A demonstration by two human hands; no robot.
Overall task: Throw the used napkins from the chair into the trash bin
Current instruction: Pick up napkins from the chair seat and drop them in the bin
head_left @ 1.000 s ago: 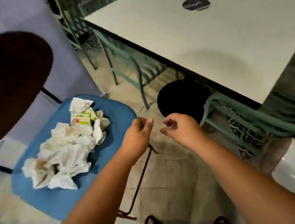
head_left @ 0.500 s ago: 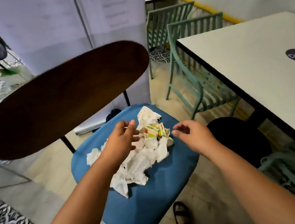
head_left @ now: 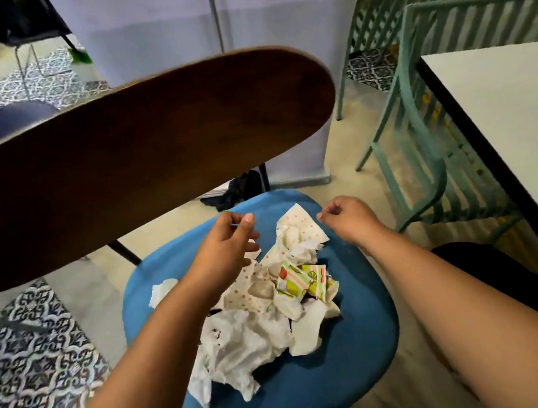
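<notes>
Your left hand and right hand are hovering, loosely curled, empty, mid-frame over crumpled white used napkins on blue padded chair; a partial grab is risking loose pieces dropping.

Both empty hands above crumpled napkins on blue chair
</notes>
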